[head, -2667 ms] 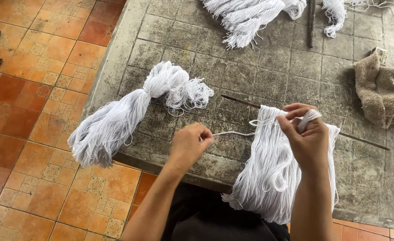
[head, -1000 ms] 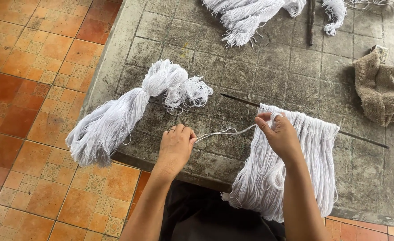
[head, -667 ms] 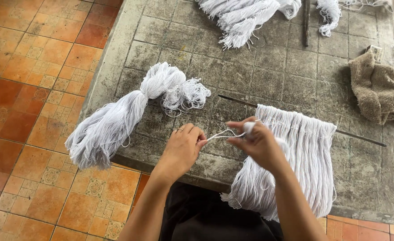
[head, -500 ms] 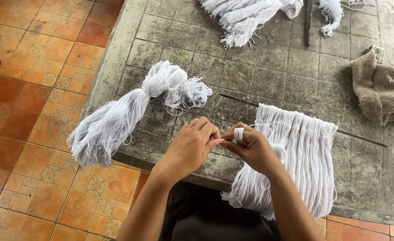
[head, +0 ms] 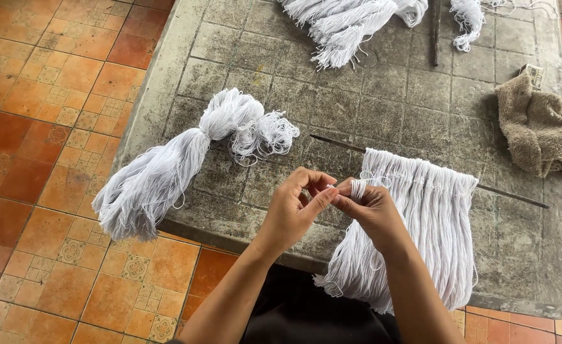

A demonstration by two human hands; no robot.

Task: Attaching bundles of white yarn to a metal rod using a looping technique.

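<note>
A sheet of white cotton strands (head: 421, 229) hangs from a thin dark rod (head: 510, 195) and drapes over the near edge of a grey stone table (head: 383, 95). My left hand (head: 294, 207) and my right hand (head: 367, 207) meet at the strands' top left corner. Both pinch a small white loop of strand between their fingertips. A knotted bundle of white yarn (head: 179, 159) lies to the left, its tail hanging off the table edge.
More white yarn bundles (head: 345, 25) lie at the table's far side, beside a dark stick (head: 436, 32). A crumpled brown cloth (head: 539, 130) sits at the right edge. Orange floor tiles (head: 32, 127) spread to the left.
My right hand came down from the rod's top and moved left. My left hand rose to meet it, and the loose strand between them has been gathered into a small loop.
</note>
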